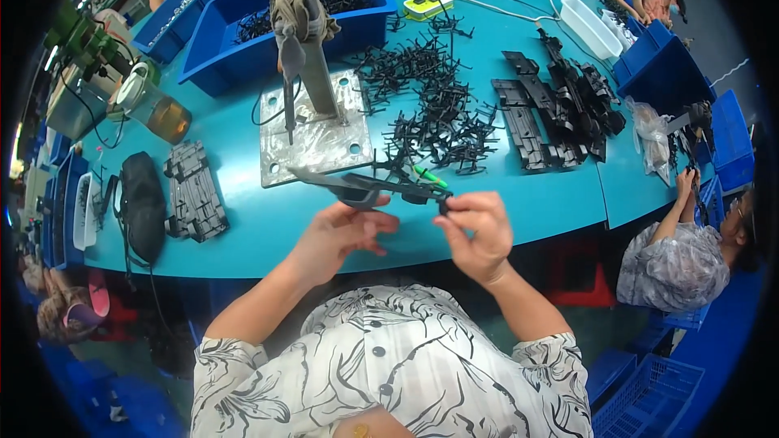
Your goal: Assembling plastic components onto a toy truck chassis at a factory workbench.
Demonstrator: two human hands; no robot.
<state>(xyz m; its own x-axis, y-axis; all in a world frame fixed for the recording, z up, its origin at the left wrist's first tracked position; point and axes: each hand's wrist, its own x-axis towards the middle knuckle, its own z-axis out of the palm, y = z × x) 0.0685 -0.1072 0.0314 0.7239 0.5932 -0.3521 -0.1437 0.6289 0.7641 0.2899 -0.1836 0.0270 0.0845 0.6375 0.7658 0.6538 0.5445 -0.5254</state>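
Observation:
A long black plastic part [350, 190] is held up over the near edge of the table, in front of a metal stand. My right hand [484, 235] pinches its right end between thumb and fingers. Under its left half, my left hand [342, 235] has its fingers curled against the part, some of them loosely bent. Just beyond it stands the metal base plate [276, 150] with an upright post. A cloth-wrapped tool [299, 28] is fixed to that post, its thin rod pointing down. A green pen-like object [428, 176] lies behind the part.
Small black pieces [438, 105] lie heaped behind my hands. Larger black parts [560, 105] are stacked to the right, another black part [196, 191] and a black pouch [144, 207] at left. Farther back are a blue bin [207, 61], a jug [162, 113] and a power strip [428, 5]. Co-workers sit around.

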